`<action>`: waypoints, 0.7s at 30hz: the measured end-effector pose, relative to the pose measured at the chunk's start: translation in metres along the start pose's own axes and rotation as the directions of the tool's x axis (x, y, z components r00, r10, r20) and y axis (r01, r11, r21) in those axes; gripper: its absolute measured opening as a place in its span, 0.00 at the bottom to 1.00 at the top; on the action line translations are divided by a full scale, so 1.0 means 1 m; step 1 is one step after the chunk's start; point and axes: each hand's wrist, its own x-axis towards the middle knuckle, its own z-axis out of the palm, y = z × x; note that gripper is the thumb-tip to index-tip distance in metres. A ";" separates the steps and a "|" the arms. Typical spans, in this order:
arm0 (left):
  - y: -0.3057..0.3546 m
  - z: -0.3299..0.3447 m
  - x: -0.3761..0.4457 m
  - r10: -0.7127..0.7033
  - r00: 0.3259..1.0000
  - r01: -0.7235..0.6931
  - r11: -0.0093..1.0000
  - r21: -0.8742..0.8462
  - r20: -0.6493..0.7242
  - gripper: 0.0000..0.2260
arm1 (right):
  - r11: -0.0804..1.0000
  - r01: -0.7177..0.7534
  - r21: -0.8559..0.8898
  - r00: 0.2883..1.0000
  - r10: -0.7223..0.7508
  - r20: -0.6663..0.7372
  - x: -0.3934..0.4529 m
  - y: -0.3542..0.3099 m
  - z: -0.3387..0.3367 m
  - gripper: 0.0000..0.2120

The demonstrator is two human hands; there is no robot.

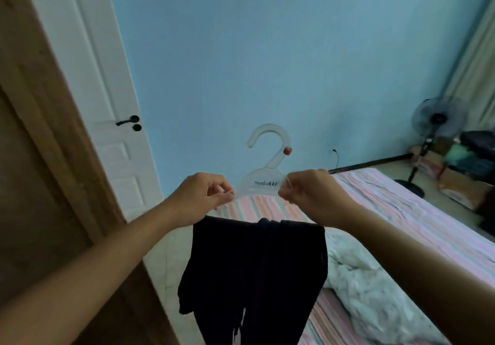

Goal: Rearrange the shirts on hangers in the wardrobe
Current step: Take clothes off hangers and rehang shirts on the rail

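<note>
Left hand (203, 196) and right hand (308, 194) are each pinching a shoulder of the clear hanger (263, 173), held in the air above the bed's (401, 205) near edge; a dark garment (254, 277) is draping from its bar. Keeping the hanger level should stop the cloth sliding.
</note>
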 end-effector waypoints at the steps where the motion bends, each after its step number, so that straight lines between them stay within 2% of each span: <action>1: 0.002 0.007 0.007 0.021 0.999 -0.022 1.000 0.013 0.045 0.03 | 0.999 -0.036 -0.018 0.999 0.036 -0.016 -0.006 0.006 -0.003 0.19; 3: 0.003 0.019 0.021 0.070 0.991 -0.075 0.997 0.036 0.116 0.04 | 0.992 -0.104 -0.064 0.994 0.102 -0.031 -0.018 0.012 -0.006 0.20; 7: 0.002 0.037 0.039 0.177 0.959 -0.186 0.982 0.018 0.222 0.04 | 0.963 -0.228 -0.146 0.972 0.217 -0.093 -0.046 0.011 -0.005 0.10; 11: 0.004 0.046 0.044 0.266 0.912 -0.281 0.960 0.003 0.310 0.04 | 0.929 -0.320 -0.187 0.943 0.294 -0.154 -0.072 -0.004 -0.001 0.10; 17: 0.009 0.054 0.033 0.389 0.820 -0.399 0.914 -0.066 0.420 0.04 | 0.874 -0.456 -0.170 0.880 0.413 -0.235 -0.111 -0.036 0.010 0.08; 21: 0.009 0.064 0.025 0.422 0.746 -0.414 0.900 -0.139 0.515 0.06 | 0.844 -0.519 -0.134 0.846 0.486 -0.218 -0.135 -0.046 0.017 0.07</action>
